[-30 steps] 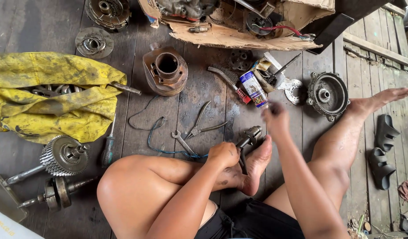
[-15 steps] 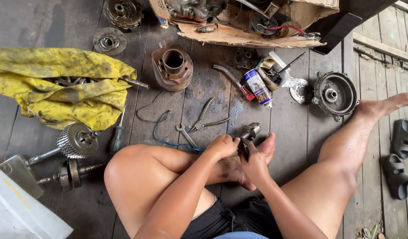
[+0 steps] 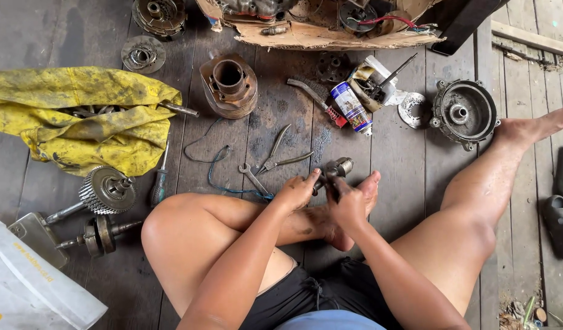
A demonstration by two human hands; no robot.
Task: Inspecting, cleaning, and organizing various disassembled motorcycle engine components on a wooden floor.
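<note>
Near frame centre, the left hand (image 3: pixel 296 194) and right hand (image 3: pixel 347 201) have their fingers wrapped around a small metal part (image 3: pixel 335 170) above the foot. If the greasy part slips, it could drop among the pliers (image 3: pixel 281 156) and wrench (image 3: pixel 252 178) on the floor (image 3: pixel 409 177) beyond.

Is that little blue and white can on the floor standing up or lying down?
Lying down. The can rests on its side on the wooden floor, its long body slanting between the wire brush and a crumpled rag.
</note>
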